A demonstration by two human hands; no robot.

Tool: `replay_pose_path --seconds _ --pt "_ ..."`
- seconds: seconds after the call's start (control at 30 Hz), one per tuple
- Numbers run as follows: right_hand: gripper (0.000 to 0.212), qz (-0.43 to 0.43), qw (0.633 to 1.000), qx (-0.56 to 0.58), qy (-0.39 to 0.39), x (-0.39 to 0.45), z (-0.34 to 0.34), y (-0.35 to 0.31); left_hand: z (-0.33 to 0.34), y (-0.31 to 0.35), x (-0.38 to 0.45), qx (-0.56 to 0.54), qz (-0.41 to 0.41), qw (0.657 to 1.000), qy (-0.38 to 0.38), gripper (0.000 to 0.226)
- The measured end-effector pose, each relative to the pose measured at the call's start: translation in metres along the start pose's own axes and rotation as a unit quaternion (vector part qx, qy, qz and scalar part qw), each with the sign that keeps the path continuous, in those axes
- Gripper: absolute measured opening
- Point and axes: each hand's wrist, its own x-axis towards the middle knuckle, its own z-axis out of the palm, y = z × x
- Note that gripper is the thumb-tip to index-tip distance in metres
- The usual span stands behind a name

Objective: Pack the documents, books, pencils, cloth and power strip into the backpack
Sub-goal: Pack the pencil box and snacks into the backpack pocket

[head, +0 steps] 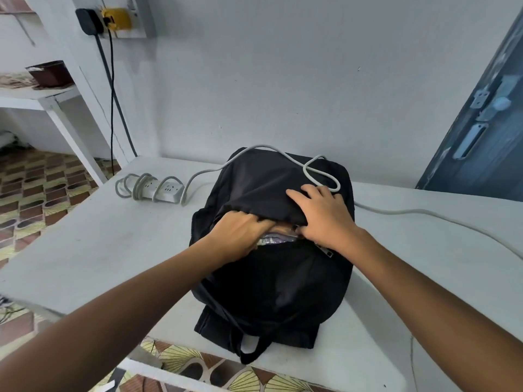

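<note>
The right hand (pixel 319 213) grips the black fabric backpack's (pixel 271 284) flap to keep its mouth wide, while the left hand (pixel 240 233), fingers hidden inside, pushes the contents deeper; the white power strip (pixel 161 189) waits on the grey tabletop (pixel 93 244).

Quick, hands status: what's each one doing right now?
Left hand: fingers tucked into the backpack opening; grip cannot be told.
Right hand: grips the backpack's upper flap, holding it open.

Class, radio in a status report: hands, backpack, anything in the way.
Left hand reaching into backpack opening; right hand gripping flap. Power strip outside on table. Its cable draped over bag.
</note>
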Motion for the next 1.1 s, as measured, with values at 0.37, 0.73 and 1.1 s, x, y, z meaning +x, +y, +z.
replay_pose_path --seconds 0.37,0.73,1.1 --pt "0.106 0.027 0.999 -0.038 0.018 -0.034 -0.012 -0.040 -0.004 -0.012 -0.039 -0.127 0.169 0.977 0.002 0.048" --pt "0.034 -0.069 0.979 -0.004 -0.193 -0.094 -0.013 -0.084 0.003 -0.010 -0.060 -0.101 0.223 0.956 -0.161 0.025" --pt "0.004 0.058 0.975 0.209 0.048 -0.084 -0.065 -0.056 -0.037 -0.038 -0.066 -0.364 0.013 0.920 0.146 0.015"
